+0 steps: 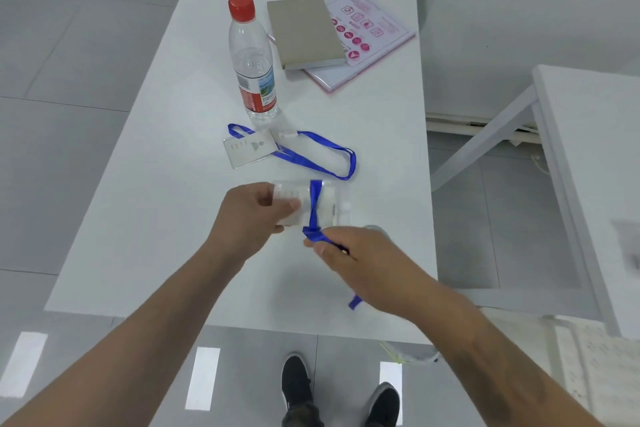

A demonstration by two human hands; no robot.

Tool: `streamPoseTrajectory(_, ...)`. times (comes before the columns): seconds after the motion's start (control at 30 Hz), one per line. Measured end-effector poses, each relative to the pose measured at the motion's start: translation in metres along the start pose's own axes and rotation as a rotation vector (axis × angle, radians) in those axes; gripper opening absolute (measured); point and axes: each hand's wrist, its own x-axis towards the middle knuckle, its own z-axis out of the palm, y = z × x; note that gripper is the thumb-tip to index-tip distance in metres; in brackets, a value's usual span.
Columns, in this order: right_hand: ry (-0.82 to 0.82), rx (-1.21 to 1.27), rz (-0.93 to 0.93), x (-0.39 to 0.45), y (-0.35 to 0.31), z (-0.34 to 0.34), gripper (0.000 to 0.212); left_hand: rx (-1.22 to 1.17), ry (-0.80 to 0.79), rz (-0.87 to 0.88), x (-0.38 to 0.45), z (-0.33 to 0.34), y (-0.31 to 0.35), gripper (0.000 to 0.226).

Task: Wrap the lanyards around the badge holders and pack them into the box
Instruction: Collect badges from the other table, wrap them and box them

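My left hand (249,215) grips the left end of a clear badge holder (329,201), held just above the white table. A blue lanyard (316,208) crosses the holder's middle in a turn. My right hand (349,256) pinches that lanyard below the holder, and a loose blue end (354,302) sticks out under my wrist. A second clear badge holder (249,149) lies flat farther back, its blue lanyard (325,159) spread in a loop to the right. A closed tan box (304,31) lies at the back.
A water bottle with a red cap (252,59) stands just behind the second badge holder. The tan box rests on a pink-printed white booklet (374,28). The white table (166,184) ends near my body. Another white table (588,149) stands to the right.
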Motion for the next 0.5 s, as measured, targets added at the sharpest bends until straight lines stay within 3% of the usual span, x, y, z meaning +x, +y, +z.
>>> streamPoseTrajectory(0.1,0.084,-0.132,-0.040,0.003,-0.001,-0.026,0.018,0.292,-0.105,0.064,-0.005,-0.004,-0.003,0.009)
streamPoseTrajectory(0.2,0.138,0.040,-0.032,0.004,-0.001,-0.054,0.005,0.471,-0.278,0.073,-0.015,-0.009,0.001,0.007)
streamPoseTrajectory(0.3,0.190,0.250,-0.012,0.005,0.005,-0.063,0.004,0.109,-0.501,-0.043,-0.027,-0.014,0.005,0.017)
streamPoseTrajectory(0.37,0.216,0.355,0.052,0.004,0.011,-0.052,0.015,-0.221,-0.544,-0.122,-0.036,-0.014,0.007,0.026)
streamPoseTrajectory(0.43,0.216,0.416,0.089,-0.002,0.017,-0.028,0.027,-0.459,-0.451,-0.176,-0.042,-0.005,0.008,0.024)
streamPoseTrajectory(0.5,0.167,0.402,0.128,-0.014,0.016,-0.004,0.026,-0.527,-0.283,-0.192,-0.045,0.007,0.007,0.018)
